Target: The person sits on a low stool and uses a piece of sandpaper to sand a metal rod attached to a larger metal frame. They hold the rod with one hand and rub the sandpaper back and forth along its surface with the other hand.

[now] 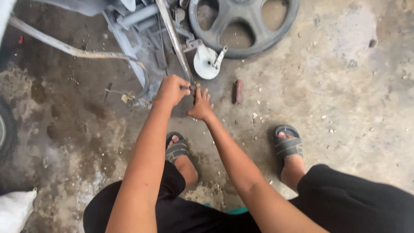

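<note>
I am crouched over a grey metal frame (129,26) lying on a concrete floor. A long shiny metal bar (172,39) slants down from the frame to a small fitting between my hands. My left hand (171,89) is closed around a small tool or part at the bar's lower end. Beside it, my right hand (200,104) has fingers spread, with the fingertips touching the same spot. What sits between the hands is mostly hidden.
A black spoked wheel (246,26) lies at the top, with a round white metal part (206,61) beside it. A small rusty cylinder (237,90) rests on the floor to the right. A grey hose (64,46) curves at left. A white sack (15,211) fills the bottom-left corner.
</note>
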